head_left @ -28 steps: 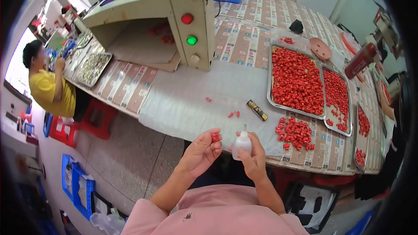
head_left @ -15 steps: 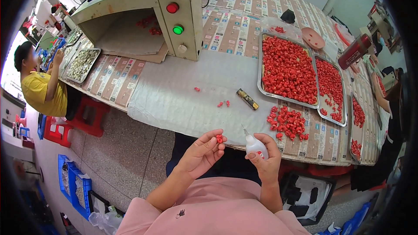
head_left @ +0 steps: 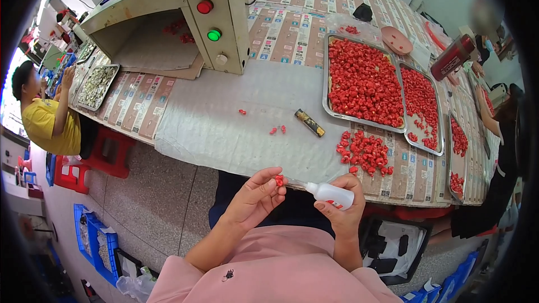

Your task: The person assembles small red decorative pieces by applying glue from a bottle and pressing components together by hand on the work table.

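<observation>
Between the thumb and fingers of my left hand (head_left: 255, 197) is a small red piece (head_left: 279, 180). My right hand (head_left: 341, 207) grips a white squeeze bottle (head_left: 332, 194) lying almost level, its thin nozzle pointing left at the red piece. Whether the nozzle tip touches the piece is too fine to make out. On the table beyond my hands lie a few loose red pieces (head_left: 273, 131) and a black and gold cylinder (head_left: 309, 123). A heap of similar red pieces (head_left: 365, 154) rests to the right, in front of the trays.
A metal tray (head_left: 325, 92) full of red pieces stands at the right, with a second tray (head_left: 441, 129) beside it. A beige machine (head_left: 219, 8) with an open tunnel occupies the far left. A red flask (head_left: 452, 58) stands at the far right. Other people sit at both sides.
My right hand has tipped the bottle from upright to nearly level, bringing its nozzle to the red piece. My left hand keeps its hold. The whole view has shifted slightly.
</observation>
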`<state>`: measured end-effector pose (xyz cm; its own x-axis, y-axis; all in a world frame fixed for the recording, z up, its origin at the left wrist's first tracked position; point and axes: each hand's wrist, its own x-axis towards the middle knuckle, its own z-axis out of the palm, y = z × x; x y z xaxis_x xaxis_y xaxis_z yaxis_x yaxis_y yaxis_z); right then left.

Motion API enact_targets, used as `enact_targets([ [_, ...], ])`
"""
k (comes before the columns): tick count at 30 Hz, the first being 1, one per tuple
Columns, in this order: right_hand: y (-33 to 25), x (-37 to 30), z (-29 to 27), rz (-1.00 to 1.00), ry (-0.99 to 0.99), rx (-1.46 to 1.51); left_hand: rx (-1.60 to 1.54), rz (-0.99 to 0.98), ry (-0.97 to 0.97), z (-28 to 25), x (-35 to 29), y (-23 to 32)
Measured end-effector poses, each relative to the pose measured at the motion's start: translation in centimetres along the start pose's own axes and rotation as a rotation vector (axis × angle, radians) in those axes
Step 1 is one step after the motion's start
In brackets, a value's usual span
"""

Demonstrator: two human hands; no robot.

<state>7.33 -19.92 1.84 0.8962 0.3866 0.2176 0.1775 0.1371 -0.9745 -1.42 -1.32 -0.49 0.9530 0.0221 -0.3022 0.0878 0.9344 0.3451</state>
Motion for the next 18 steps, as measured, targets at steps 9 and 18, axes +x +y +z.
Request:
enact_targets([
  [9,-0.4,0.2,0.2,0.045,-0.069,0.014,0.115,0.125,0.055,0.0,-0.7,0.0],
  [18,-1.3,-0.4,0.2,0.193,-0.020,0.223,0.010,0.073,0.032,-0.1,-0.4,-0.4],
])
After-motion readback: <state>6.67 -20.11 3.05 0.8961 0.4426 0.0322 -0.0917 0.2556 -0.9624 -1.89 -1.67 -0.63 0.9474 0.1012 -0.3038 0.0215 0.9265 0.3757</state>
